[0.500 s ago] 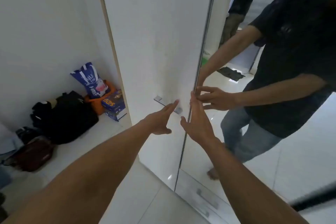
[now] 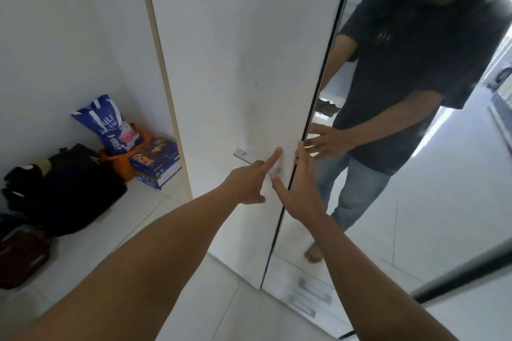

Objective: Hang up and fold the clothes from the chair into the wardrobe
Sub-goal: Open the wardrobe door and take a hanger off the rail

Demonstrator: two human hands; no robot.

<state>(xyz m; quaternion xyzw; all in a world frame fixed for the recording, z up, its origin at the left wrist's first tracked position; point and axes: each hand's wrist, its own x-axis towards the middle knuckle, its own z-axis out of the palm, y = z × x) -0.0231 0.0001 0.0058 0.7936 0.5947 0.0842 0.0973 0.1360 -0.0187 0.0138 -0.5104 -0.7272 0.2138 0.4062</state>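
Whereas half a second earlier the left hand (image 2: 249,183) was reached toward the handle (image 2: 241,154) with its fingers extended together, only the forefinger was now laid straight across that handle toward the edge of the white door (image 2: 235,69). The other fingers were folded beneath, and nothing was seen to be gripped. The right hand (image 2: 300,191) was kept at the seam, its fingers straight and spread against the edge of the mirrored door (image 2: 415,230), with nothing held. Both doors of the wardrobe (image 2: 194,36) were judged to be shut as before, so the opening step was taken to be only just begun, and no garment could yet be put away.

The clothes and the chair were not shown and were presumed to lie outside the view. Whether the folded left fingers were hooked behind the handle could not be told, since they were covered by the back of the hand. The far end of the handle was blurred. The wardrobe's interior was hidden, its top was cut off, and the drawers (image 2: 304,293) below the mirror were smeared by motion. Bags (image 2: 74,188) and a box (image 2: 155,162) were seen on the floor beside the wardrobe.
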